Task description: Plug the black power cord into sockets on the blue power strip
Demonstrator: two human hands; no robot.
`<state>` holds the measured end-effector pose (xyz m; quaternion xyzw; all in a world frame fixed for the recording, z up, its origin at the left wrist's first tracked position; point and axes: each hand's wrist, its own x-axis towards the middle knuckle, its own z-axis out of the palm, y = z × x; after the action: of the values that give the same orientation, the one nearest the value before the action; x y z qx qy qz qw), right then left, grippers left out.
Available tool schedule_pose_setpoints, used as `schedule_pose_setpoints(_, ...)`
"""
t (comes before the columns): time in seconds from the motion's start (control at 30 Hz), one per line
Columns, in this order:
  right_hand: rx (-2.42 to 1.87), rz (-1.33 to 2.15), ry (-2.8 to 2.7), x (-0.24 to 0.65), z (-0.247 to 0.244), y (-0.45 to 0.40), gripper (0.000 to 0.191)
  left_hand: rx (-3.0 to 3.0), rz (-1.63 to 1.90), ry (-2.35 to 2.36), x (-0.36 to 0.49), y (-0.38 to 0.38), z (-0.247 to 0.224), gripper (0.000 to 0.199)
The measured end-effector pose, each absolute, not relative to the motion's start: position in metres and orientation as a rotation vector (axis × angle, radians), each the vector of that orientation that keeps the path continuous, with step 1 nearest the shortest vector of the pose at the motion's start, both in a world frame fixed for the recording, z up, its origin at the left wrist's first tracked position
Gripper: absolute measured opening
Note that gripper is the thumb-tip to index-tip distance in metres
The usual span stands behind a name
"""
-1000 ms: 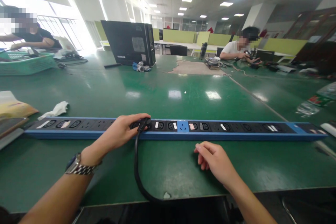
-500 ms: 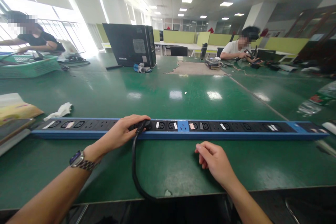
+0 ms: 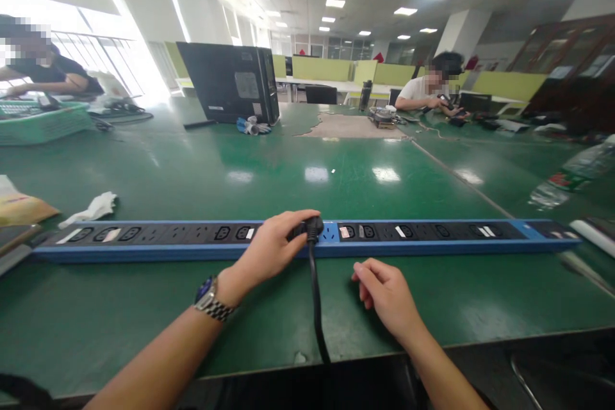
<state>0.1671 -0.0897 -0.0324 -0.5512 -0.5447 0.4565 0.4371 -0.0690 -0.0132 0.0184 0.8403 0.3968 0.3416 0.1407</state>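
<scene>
A long blue power strip (image 3: pixel 192 252) with black socket faces lies across the front of the green table. My left hand (image 3: pixel 271 245), with a watch on its wrist, grips a black power plug (image 3: pixel 314 227) over the strip, just left of the blue socket (image 3: pixel 329 232). Whether the plug's pins are in a socket is hidden. From the plug a black cable (image 3: pixel 316 301) drops over the table's front edge. My right hand (image 3: pixel 384 291) rests in front of the strip with its fingers curled; nothing shows in it.
A black computer case (image 3: pixel 230 83) stands at the back, gloves (image 3: pixel 253 126) beside it. On the left are a green basket (image 3: pixel 57 125), crumpled tissue (image 3: pixel 93 208) and a yellow packet (image 3: pixel 26 208). A plastic bottle (image 3: pixel 571 173) lies at right. Two people sit across the table.
My left hand has moved right along the strip with the plug, from left of the middle to beside the blue socket. The cable has followed. My right hand has hardly moved.
</scene>
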Motion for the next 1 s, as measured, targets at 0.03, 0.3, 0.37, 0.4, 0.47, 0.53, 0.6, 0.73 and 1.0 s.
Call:
schedule_pose_setpoints(0.03, -1.366, 1.142, -1.333, 0.168, -0.033, -0.09, 0.041, 2.46, 0.95, 1.148, -0.057, -0.012, 0.015, 0.036)
schedule_pose_setpoints(0.3, -1.381, 1.358, -1.063, 0.164, -0.015, -0.074, 0.052, 2.662, 0.778, 1.051, -0.038, -0.002, 0.01, 0.036)
schedule_pose_setpoints(0.37, -1.438, 1.492, -1.037, 0.15, -0.006, -0.062, 0.054, 2.691, 0.742, 1.051, -0.041, -0.003, 0.009, 0.043)
schedule_pose_setpoints(0.4, -1.444, 1.554, -1.038, 0.141, -0.001, -0.056, 0.052, 2.702, 0.719, 1.092, -0.042, -0.004, 0.008, 0.049)
schedule_pose_setpoints(0.47, -1.399, 1.649, -1.007, 0.125, 0.008, -0.047, 0.044, 2.732, 0.668, 1.237, -0.044, -0.007, 0.005, 0.061)
schedule_pose_setpoints(0.53, -1.281, 1.679, -0.906, 0.116, 0.017, -0.044, 0.035, 2.778, 0.603, 1.369, -0.044, -0.009, 0.002, 0.064)
schedule_pose_setpoints(0.6, -1.159, 1.646, -0.801, 0.122, 0.027, -0.047, 0.032, 2.82, 0.55, 1.417, -0.044, -0.011, -0.001, 0.061)
schedule_pose_setpoints(0.73, -1.081, 1.491, -0.723, 0.174, 0.042, -0.058, 0.034, 2.822, 0.541, 1.436, -0.043, -0.012, -0.004, 0.063)
schedule_pose_setpoints(1.0, -1.385, 1.48, -0.698, 0.23, 0.019, -0.047, 0.033, 2.798, 0.552, 1.49, -0.039, -0.013, -0.003, 0.064)
